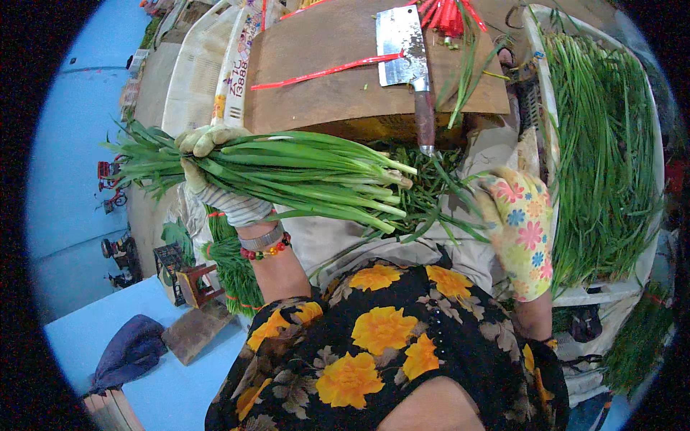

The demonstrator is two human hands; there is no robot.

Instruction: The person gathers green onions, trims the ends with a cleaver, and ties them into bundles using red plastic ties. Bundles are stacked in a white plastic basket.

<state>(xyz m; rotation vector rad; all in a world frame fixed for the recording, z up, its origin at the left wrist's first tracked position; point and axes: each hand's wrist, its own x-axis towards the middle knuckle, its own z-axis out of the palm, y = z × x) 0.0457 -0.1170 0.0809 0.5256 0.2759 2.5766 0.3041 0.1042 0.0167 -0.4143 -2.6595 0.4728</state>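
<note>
My left hand [202, 156], in a pale glove, grips a bunch of green garlic chives [302, 167] near its leafy end. The bunch lies across in front of my body, its pale stalk ends pointing right. On the right, my right hand [512, 226], in a glove printed with flowers, closes on several loose leaf blades [469, 202]; its fingertips are partly hidden. Below the stalk ends, a heap of trimmed leaves [426, 183] rests on pale cloth [372, 248] over my lap. A cleaver [404, 48] lies on the board ahead, its wooden handle overhanging the near edge.
A brown board [318, 102] carries a red tie strip [323, 71] and a bundle of red ties [444, 19]. To the right stands a white crate [547, 108] full of chives [604, 161]. Tied bundles [234, 264] sit at lower left, near a small wooden stool [197, 283].
</note>
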